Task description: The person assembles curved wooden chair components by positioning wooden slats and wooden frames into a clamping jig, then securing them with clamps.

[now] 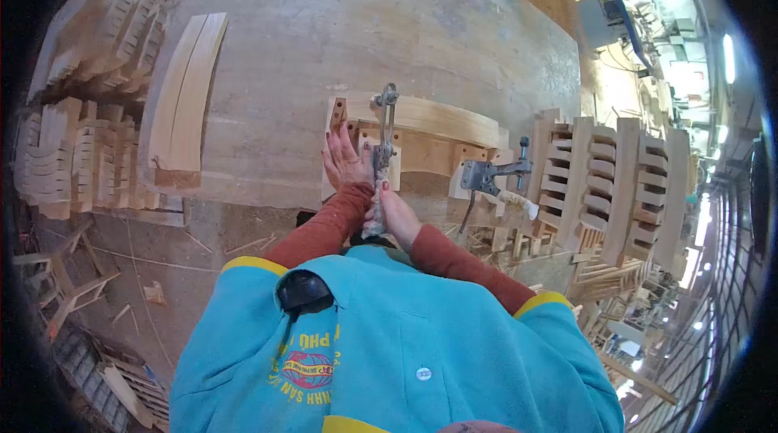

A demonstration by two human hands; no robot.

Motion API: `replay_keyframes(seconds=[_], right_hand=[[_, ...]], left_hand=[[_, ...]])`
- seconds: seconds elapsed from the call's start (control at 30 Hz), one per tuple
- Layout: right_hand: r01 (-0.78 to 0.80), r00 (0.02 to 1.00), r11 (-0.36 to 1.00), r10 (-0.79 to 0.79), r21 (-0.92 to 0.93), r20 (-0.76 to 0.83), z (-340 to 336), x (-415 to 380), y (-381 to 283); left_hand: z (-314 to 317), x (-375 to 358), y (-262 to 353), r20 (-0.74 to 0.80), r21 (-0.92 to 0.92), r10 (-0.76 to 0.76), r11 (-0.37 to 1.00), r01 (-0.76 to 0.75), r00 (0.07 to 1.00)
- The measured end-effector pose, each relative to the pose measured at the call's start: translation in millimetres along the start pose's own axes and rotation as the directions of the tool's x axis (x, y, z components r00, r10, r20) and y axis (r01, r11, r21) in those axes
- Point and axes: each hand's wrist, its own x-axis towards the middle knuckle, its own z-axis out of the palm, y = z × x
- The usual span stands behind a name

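Note:
My left hand (344,162) lies with its fingers spread on the left end of a wooden jig, touching a small block with holes (338,112). Beside it, my right hand (394,213) is closed round the pale, wrapped handle of a metal toggle clamp (387,129). The clamp's arm reaches over a curved wooden piece (442,119) in the jig. At the jig's right end sits a second toggle clamp (485,177), its handle pointing toward me, with no hand on it.
Two long curved boards (188,93) lie on the worktable (308,36) to the left. Stacks of curved wooden parts (61,157) stand at the far left. On the right are slatted wooden parts (612,182) in a row. Scrap sticks lie on the floor (186,271).

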Motion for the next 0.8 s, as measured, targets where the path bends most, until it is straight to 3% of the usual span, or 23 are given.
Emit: replay_keyframes(seconds=[0.1, 0.2, 0.3, 0.4, 0.5, 0.53, 0.57, 0.63, 0.7, 0.73, 0.77, 0.8], right_hand=[[-0.063, 0.997, 0.983, 0.072, 0.174, -0.042, 11.3, -3.4, -18.4], [-0.042, 0.993, 0.981, 0.063, 0.191, -0.105, 17.2, -5.2, -16.9], [-0.142, 0.980, 0.972, 0.164, 0.187, -0.108, 13.6, 0.0, -12.3], [-0.441, 0.885, 0.840, 0.465, 0.316, 0.000, 27.4, -58.8, -82.2], [-0.554, 0.831, 0.735, 0.514, 0.391, 0.211, 10.6, -69.9, -103.8], [-0.544, 0.832, 0.758, 0.432, 0.360, 0.349, 0.6, -72.0, -103.9], [-0.514, 0.841, 0.849, 0.470, 0.125, 0.268, -9.2, -75.8, -113.0], [-0.419, 0.871, 0.828, 0.482, -0.372, 0.092, -34.8, -77.7, -142.9], [0.051, 0.980, 0.717, 0.096, -0.695, 0.172, -72.5, -57.5, -165.4], [0.129, 0.986, 0.506, -0.158, -0.853, 0.055, -82.1, -38.0, -169.1], [0.119, 0.905, 0.260, -0.426, -0.958, -0.003, -93.2, -15.5, -168.0], [0.171, 0.825, 0.118, -0.560, -0.978, 0.076, -106.6, 19.1, -154.3]], left_hand=[[-0.9, 2.0, -10.2, -0.010, 0.013, 0.051, 0.999, -0.051, 0.999], [-11.2, 6.5, -3.6, -0.027, 0.160, 0.033, 0.987, -0.028, 0.999], [-9.0, 8.3, 0.5, -0.037, 0.262, 0.027, 0.965, -0.016, 0.999], [-12.3, 7.4, -2.4, -0.014, 0.287, 0.030, 0.958, -0.025, 0.999], [-1.4, 9.9, 0.4, -0.014, 0.332, 0.026, 0.943, -0.019, 1.000], [-0.5, 10.9, -0.5, 0.000, 0.340, 0.015, 0.940, -0.014, 1.000], [-1.1, 9.3, -4.3, 0.019, 0.355, -0.003, 0.935, -0.004, 1.000], [-0.6, 8.5, -8.3, 0.023, 0.325, -0.002, 0.946, -0.006, 1.000], [0.4, 9.7, -7.6, 0.025, 0.289, -0.003, 0.957, -0.005, 1.000], [-2.6, 9.9, -6.7, 0.051, 0.270, -0.020, 0.963, 0.005, 0.999], [-6.9, 10.5, -6.0, 0.077, 0.253, -0.032, 0.967, 0.011, 0.997], [-10.9, 12.0, -4.5, 0.101, 0.235, -0.043, 0.972, 0.018, 0.994]])
